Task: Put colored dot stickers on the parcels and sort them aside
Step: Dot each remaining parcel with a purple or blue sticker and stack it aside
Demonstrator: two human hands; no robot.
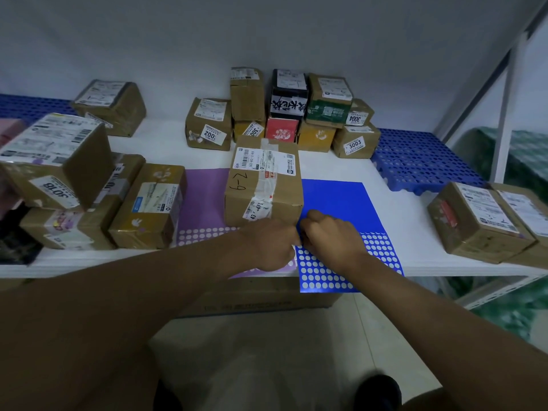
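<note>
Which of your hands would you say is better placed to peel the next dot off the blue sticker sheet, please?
Probably the right hand: it rests directly on the blue sticker sheet, fingers curled at its left edge. The left hand lies mostly over the purple sheet, beside the parcel.

Blue sticker sheet (332, 200), purple sheet (204, 197), brown parcel (264, 185).
</note>
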